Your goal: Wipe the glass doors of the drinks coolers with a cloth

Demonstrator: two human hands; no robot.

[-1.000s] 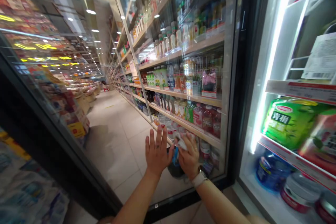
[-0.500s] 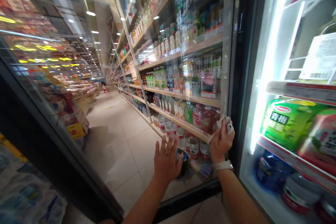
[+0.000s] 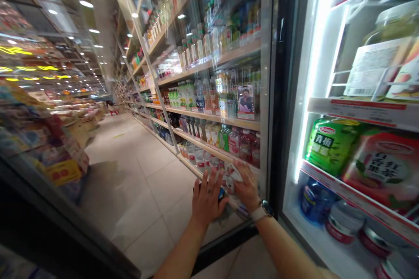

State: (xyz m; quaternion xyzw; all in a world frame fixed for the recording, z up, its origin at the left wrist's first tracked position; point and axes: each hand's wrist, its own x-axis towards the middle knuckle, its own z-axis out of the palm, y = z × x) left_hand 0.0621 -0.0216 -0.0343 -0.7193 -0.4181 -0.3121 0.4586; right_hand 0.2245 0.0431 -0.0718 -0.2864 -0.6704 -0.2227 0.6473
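A glass fridge door (image 3: 183, 109) stands swung out in front of me, and a shop aisle shows through and in it. My left hand (image 3: 206, 198) lies flat on the lower part of the glass, fingers spread. Beside it my right hand (image 3: 246, 187), with a watch on the wrist, presses a crumpled white cloth (image 3: 234, 174) against the glass near the door's dark frame (image 3: 278, 96). A small dark and blue thing (image 3: 221, 193) shows between the hands; I cannot make out what it is.
The open fridge at right holds a green drink pouch (image 3: 327, 146), a red and white pouch (image 3: 381, 165), a blue bottle (image 3: 314, 198) and round tubs (image 3: 343, 226). Drink shelves (image 3: 212, 117) and tiled floor (image 3: 137, 183) show through the glass. The door's lower edge (image 3: 225, 248) is dark.
My right hand with the cloth has come down and left from the door's frame edge to the lower glass beside my left hand. The view has shifted left.
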